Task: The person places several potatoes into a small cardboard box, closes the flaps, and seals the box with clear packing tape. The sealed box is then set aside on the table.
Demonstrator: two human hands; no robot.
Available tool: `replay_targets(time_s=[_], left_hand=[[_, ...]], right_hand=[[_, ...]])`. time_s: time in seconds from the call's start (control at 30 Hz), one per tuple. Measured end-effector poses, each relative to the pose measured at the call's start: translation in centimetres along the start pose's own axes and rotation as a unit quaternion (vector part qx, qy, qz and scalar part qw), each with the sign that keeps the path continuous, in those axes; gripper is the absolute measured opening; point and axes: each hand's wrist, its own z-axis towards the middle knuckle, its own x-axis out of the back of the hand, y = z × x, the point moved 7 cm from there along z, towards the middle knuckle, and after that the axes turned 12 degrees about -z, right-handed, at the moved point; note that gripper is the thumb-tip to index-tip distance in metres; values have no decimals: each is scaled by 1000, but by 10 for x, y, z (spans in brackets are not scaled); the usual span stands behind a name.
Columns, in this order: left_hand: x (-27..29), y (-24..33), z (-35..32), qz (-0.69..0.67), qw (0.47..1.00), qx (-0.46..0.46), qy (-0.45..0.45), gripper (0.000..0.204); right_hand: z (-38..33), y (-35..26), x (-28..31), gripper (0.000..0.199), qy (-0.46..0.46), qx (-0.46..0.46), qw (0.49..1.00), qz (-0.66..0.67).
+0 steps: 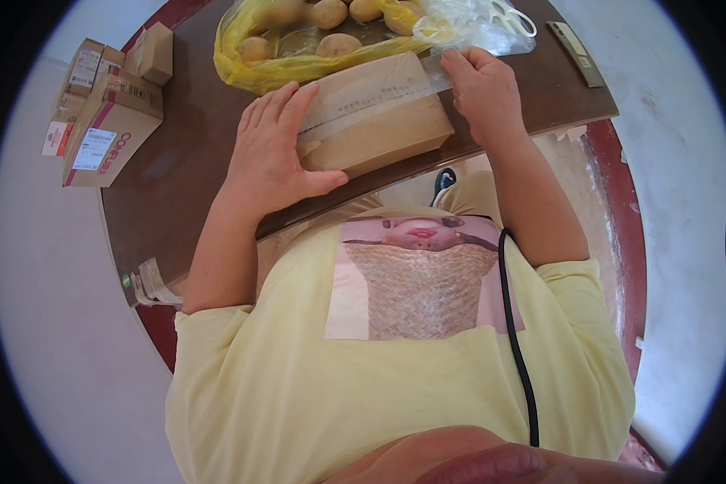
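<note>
A closed brown cardboard box (387, 133) lies at the table's near edge, its long side slanting up to the right. Across its top runs a strip of clear packing tape (371, 101), reaching past the right end. My left hand (268, 157) braces the box's left end, fingers over the far side and thumb along the near side. At the right end, my right hand (486, 93) pinches the tape's overhanging end between thumb and fingers. Just behind the box sits an open yellow plastic bag (238, 68) with several potatoes (339, 45) in it.
Several cardboard cartons (137, 101) stand stacked at the table's left edge. Clear plastic wrapping (468, 28) and white scissor-like handles (512, 18) lie behind my right hand. A flat, pale, phone-like object (574, 52) rests at the far right. A black cable (515, 339) hangs down my shirt.
</note>
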Motion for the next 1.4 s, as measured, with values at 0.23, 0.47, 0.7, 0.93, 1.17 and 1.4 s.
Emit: replay_targets(time_s=[0.23,0.47,0.7,0.93,1.17,1.4], left_hand=[[1,-2,-1,-21,1000,-3,7,102],[0,-4,-1,-23,1000,8,-2,100],[0,-3,-2,-22,1000,7,-4,101],[1,-3,-3,-17,1000,0,-2,100],[1,-4,-3,-21,1000,-4,-3,98],[-2,-6,-4,-6,1000,3,-19,99]], right_hand=[[-12,14,-5,21,7,-34,989,142],[-10,25,-10,18,-1,-59,982,178],[-14,18,-12,16,4,-82,979,187],[-15,23,-15,17,14,-98,973,210],[-12,38,-20,18,7,-120,969,216],[-10,49,-23,21,18,-60,986,152]])
